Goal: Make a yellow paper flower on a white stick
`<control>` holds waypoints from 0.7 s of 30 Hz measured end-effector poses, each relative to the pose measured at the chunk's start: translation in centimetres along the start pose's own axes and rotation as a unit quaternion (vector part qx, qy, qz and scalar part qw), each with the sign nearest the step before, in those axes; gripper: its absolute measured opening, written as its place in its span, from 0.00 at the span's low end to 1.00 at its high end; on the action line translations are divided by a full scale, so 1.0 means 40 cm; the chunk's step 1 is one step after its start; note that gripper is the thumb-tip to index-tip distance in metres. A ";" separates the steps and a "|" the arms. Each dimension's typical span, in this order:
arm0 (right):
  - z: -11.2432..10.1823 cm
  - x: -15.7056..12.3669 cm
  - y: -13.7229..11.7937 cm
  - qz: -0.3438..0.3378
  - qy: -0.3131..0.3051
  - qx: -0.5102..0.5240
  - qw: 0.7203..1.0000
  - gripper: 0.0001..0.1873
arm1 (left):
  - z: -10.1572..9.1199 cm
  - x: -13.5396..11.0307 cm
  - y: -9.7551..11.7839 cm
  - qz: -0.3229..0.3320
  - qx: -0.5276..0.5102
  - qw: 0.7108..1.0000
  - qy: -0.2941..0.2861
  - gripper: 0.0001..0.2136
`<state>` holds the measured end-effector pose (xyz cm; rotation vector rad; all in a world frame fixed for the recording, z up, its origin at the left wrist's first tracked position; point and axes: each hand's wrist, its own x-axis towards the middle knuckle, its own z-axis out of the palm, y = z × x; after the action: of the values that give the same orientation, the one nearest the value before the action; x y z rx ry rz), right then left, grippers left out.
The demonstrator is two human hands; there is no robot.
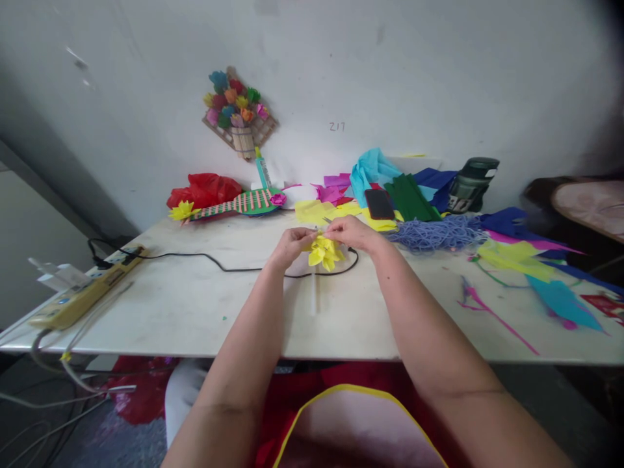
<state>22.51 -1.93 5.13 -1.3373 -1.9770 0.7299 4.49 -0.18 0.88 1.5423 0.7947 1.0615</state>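
1. Stick point(313, 299) is pointing nearward over the surface point(185, 318); straight alignment is mattering.
2. Cord point(244, 270) is running beneath; snagging is needing avoidance.
3. Flower point(325, 253) is sitting between both hands.
4. Left grip point(312, 235), right grip point(329, 232) are pinching its far edge, fingertips closed; light pressure is sparing petals.

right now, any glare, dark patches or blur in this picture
Head view: small bright streaks on the wall at upper left; head view: the upper right corner falls dark; head view: the light-blue paper near the right edge looks smeared, and the held yellow flower lacks fine detail.
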 end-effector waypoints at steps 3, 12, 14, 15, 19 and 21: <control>0.001 0.002 0.002 -0.008 -0.004 -0.005 1.000 0.10 | -0.003 0.000 0.000 -0.012 -0.013 1.000 -0.005 0.17; 0.009 0.027 0.038 -0.056 0.006 0.033 0.998 0.07 | -0.007 0.005 -0.006 -0.037 -0.016 0.999 -0.003 0.13; 0.009 0.029 0.040 -0.064 0.007 0.035 0.997 0.06 | -0.006 0.004 -0.003 -0.048 -0.010 0.999 0.002 0.13; 0.009 0.029 0.039 -0.065 0.008 0.037 0.997 0.06 | -0.005 0.003 -0.001 -0.053 -0.005 0.999 0.004 0.13; 0.008 0.025 0.030 -0.052 0.010 0.054 0.997 0.06 | 0.000 -0.001 0.011 -0.062 0.017 0.998 0.011 0.16; 0.009 0.023 0.024 -0.036 0.009 0.065 0.997 0.06 | 0.001 -0.003 0.015 -0.064 0.022 0.998 0.011 0.17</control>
<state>22.55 -0.77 4.37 -1.1853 -1.9183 0.7946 4.46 -0.44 1.42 1.4982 0.9256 0.9744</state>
